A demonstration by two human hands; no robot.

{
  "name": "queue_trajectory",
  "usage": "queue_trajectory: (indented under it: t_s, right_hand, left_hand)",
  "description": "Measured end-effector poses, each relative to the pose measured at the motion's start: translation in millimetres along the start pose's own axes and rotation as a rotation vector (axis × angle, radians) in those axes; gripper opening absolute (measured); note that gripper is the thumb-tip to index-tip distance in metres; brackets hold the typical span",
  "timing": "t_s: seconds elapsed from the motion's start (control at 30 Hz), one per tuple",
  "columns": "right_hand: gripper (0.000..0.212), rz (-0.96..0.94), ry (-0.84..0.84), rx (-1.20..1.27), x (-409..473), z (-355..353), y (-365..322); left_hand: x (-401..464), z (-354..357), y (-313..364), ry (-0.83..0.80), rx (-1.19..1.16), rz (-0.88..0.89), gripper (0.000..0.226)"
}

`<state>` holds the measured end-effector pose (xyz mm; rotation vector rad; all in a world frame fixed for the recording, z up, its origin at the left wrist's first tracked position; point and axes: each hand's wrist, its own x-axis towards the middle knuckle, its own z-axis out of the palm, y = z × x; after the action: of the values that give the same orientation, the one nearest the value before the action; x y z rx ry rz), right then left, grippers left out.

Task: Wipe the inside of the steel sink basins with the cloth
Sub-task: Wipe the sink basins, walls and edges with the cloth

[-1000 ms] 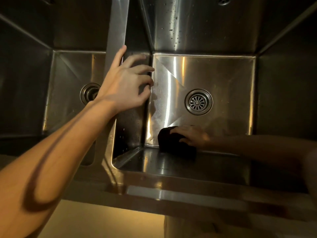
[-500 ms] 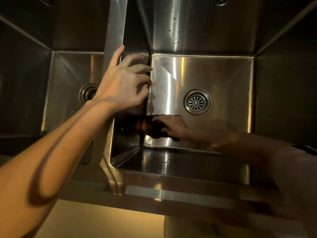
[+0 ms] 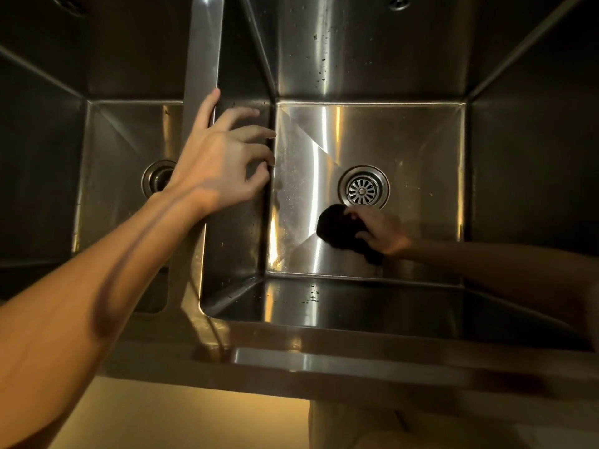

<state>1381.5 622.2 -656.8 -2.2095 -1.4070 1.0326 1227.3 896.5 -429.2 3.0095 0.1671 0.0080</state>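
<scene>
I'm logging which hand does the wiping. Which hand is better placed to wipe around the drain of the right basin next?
The right hand. It presses the dark crumpled cloth on the floor of the right steel basin, just below the round slotted drain. The left hand is empty, on the steel divider.

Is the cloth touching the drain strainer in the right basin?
Apart. The head view shows bare steel floor between the dark cloth and the drain strainer.
</scene>
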Motion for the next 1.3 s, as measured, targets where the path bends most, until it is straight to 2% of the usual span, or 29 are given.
queue_trajectory:
  t_s: [0.1, 0.17, 0.23, 0.33, 0.43, 0.63, 0.7, 0.8, 0.93, 1.13, 1.23, 1.3]
  right_hand:
    - [0.061, 0.101, 0.163, 0.027, 0.2, -9.6, 7.8]
    - [0.061, 0.103, 0.159, -0.011, -9.4, -6.0, 10.8]
    - [0.060, 0.008, 0.153, -0.036, -27.0, -0.9, 10.7]
    - [0.058, -0.227, 0.068, -0.086, -53.2, 7.2, 2.0]
    - [0.053, -0.313, -0.091, -0.120, -56.8, 17.1, -14.2]
    - [0.054, -0.235, -0.202, -0.151, -18.0, 10.8, -32.1]
    - [0.057, -0.141, -0.138, -0.124, -2.8, -0.2, -28.2]
    - [0.059, 0.056, 0.053, -0.060, 2.4, -24.4, -4.0]
    - [0.058, 0.142, 0.139, 0.003, -27.5, -37.9, 26.5]
    - [0.053, -0.091, -0.086, -0.043, -63.6, -8.0, 13.4]
    - [0.051, -0.207, -0.129, -0.058, -59.2, 13.8, -5.4]
    - [0.051, -0.206, -0.154, -0.051, -46.3, 21.0, -18.6]
  left_hand:
    - [-0.2, -0.7, 0.2, -0.004, -0.004, 0.002, 0.036]
    - [0.6, -1.2, 0.8, -0.012, -0.005, 0.003, 0.037]
    - [1.2, -1.4, 1.7, -0.011, -0.006, 0.004, 0.038]
    - [0.9, -1.3, 0.8, 0.004, -0.006, 0.005, 0.037]
    - [0.0, 0.4, 0.2, 0.014, 0.002, 0.008, 0.036]
    - [0.2, 1.9, -0.3, 0.030, 0.010, 0.015, 0.033]
    - [-0.2, 1.0, -0.1, 0.018, 0.005, 0.009, 0.033]
    - [1.0, 0.4, 1.2, -0.008, -0.006, 0.004, 0.035]
    - [1.9, -0.7, 0.6, -0.021, -0.003, -0.007, 0.038]
    - [2.6, -0.4, 0.2, -0.004, -0.002, -0.012, 0.037]
    - [1.2, 2.4, -0.9, 0.006, 0.002, -0.003, 0.034]
    - [1.0, 3.7, -1.5, 0.014, 0.007, -0.003, 0.033]
